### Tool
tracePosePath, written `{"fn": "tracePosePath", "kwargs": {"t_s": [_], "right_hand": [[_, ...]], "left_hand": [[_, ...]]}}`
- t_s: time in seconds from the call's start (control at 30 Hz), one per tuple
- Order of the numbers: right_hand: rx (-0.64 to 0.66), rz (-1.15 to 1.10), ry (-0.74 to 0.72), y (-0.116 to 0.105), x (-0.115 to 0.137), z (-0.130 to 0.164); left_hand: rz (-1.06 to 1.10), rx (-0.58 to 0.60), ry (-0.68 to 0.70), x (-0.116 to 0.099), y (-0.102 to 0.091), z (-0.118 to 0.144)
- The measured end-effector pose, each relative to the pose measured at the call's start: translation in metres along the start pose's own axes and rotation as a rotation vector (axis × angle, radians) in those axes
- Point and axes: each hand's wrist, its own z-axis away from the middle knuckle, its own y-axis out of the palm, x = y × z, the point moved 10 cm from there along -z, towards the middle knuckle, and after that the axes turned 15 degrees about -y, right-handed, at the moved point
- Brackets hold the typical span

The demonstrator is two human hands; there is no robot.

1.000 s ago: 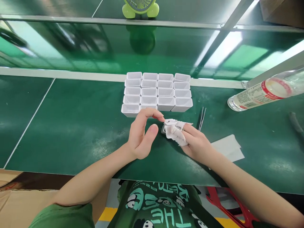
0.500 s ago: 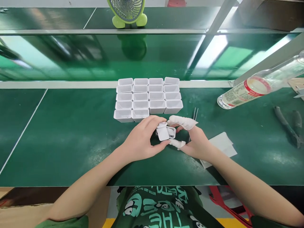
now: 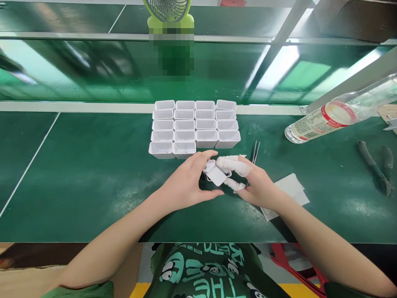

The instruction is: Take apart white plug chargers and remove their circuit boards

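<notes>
I am seeing the left hand [image 3: 189, 182] and right hand [image 3: 256, 184] both pinching one small white case [image 3: 215, 174], fingers closed round it, just above the desk [image 3: 93, 174], near its front edge, just before the white trays [image 3: 194, 128].

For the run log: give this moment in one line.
left hand: grips white case | right hand: grips white case | white cups: behind hands
</notes>
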Motion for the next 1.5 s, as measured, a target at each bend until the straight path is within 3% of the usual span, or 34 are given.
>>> {"fn": "tracePosePath", "kwargs": {"t_s": [0.1, 0.17, 0.3, 0.43, 0.57, 0.8, 1.03, 1.13, 1.23, 1.33, 1.43, 1.5], "right_hand": [[0.02, -0.008, -0.042, 0.003, 0.004, -0.001], [-0.086, -0.147, 0.029, -0.004, 0.0, -0.002], [-0.38, -0.791, 0.442, -0.001, -0.022, 0.011], [-0.459, -1.212, 0.748, 0.022, -0.022, 0.025], [-0.533, -1.314, 0.872, 0.029, -0.028, 0.036], [-0.6, -1.347, 0.872, 0.026, -0.034, 0.035], [-0.511, -1.238, 0.821, 0.019, -0.034, 0.032], [-0.455, -1.011, 0.664, 0.003, -0.033, 0.027], [-0.208, -0.576, 0.354, -0.01, -0.015, 0.008], [0.107, -0.265, 0.153, -0.003, 0.002, -0.002], [0.139, -0.144, 0.18, -0.024, -0.004, 0.002], [0.155, 0.018, 0.286, -0.047, -0.018, 0.012]], "left_hand": [[0.02, 0.027, -0.053, 0.007, 0.004, -0.001], [0.09, -0.008, -0.053, 0.007, 0.0, 0.0], [0.312, -0.171, 0.159, -0.011, -0.023, 0.011], [0.347, -0.14, 0.328, -0.028, -0.023, 0.018], [0.345, -0.141, 0.376, -0.032, -0.022, 0.019], [0.353, -0.163, 0.366, -0.032, -0.025, 0.019], [0.339, -0.153, 0.325, -0.028, -0.026, 0.018], [0.376, -0.145, 0.281, -0.021, -0.026, 0.017], [0.343, -0.083, 0.189, -0.016, -0.018, 0.014], [0.105, 0.062, 0.048, -0.012, 0.001, 0.009], [-0.055, 0.182, -0.027, -0.007, 0.015, 0.007], [-0.055, 0.194, -0.075, -0.002, 0.017, 0.005]]}}
